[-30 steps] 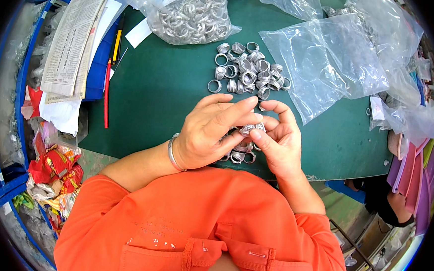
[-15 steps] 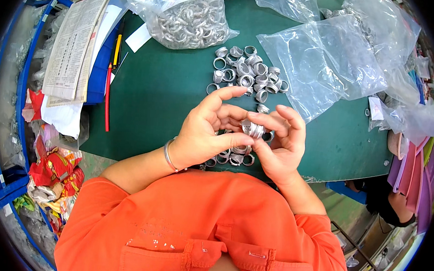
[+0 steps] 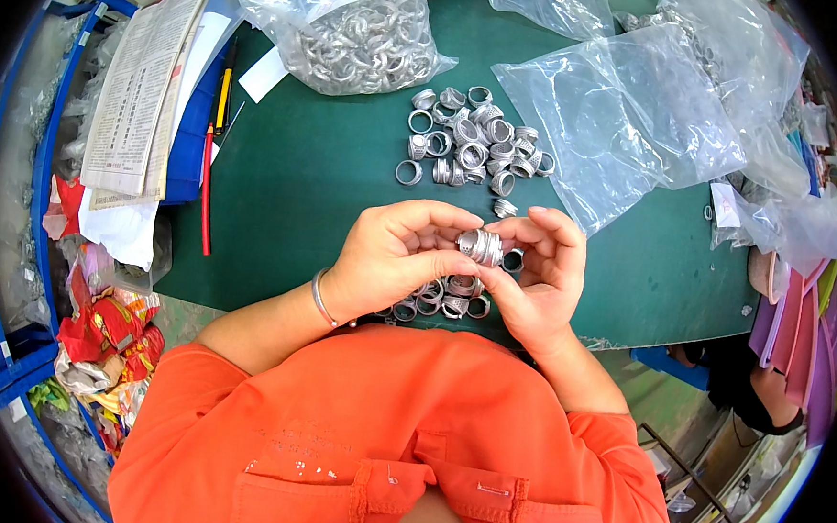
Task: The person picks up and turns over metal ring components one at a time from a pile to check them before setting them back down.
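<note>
Between the fingertips of both hands is a silver ring [image 3: 482, 247] with a wide, ridged band. My left hand [image 3: 392, 257] pinches it from the left with thumb and fingers, and a metal bangle [image 3: 319, 299] sits at that wrist. From the other side, the thumb and forefinger of my right hand [image 3: 539, 286] press on it too. Another ring [image 3: 512, 260] shows by the right fingers; whether they touch it I cannot tell. Beneath my hands lies a small group of rings [image 3: 454, 307], partly covered. A larger heap of silver rings [image 3: 473, 145] is spread beyond my hands.
A clear bag full of rings [image 3: 364, 52] stands at the back. Flat clear bags [image 3: 590, 128] cover the table's right side. On the left are a red pencil [image 3: 207, 196], a yellow cutter [image 3: 224, 101], newspaper [image 3: 147, 82] and a blue shelf rack [image 3: 45, 172]. The table [image 3: 299, 177] is green.
My left forefinger has come down from a raised position onto the held ring. The ring has turned a little between my fingertips. My right hand has stayed nearly in place.
</note>
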Motion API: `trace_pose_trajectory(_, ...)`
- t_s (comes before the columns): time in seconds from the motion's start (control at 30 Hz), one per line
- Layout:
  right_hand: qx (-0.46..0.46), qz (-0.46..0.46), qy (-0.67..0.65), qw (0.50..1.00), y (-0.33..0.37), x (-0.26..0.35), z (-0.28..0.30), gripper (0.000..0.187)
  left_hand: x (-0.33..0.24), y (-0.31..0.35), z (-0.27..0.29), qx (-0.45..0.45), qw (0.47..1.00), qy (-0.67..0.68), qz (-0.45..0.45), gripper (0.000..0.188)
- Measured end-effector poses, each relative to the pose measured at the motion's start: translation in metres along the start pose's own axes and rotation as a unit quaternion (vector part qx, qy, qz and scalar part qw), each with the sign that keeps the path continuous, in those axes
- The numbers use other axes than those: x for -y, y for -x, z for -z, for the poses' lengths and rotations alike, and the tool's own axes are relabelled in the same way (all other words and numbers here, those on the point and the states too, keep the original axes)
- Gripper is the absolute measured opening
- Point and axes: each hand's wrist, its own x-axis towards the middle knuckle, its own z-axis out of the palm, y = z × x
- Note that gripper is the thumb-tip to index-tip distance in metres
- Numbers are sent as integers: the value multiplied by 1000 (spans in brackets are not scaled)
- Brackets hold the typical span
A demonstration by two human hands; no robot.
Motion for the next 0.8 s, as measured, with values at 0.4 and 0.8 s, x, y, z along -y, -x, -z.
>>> trace_pose_trajectory(0.4, 26, 53, 162, 985, 4, 2, 0, 50, 3, 2, -2, 19, 997, 73, 8, 33)
trace_pose_trajectory(0.8, 58, 12, 425, 903, -30, 2, 35, 16, 5, 18, 35, 23, 845, -496, -200, 22)
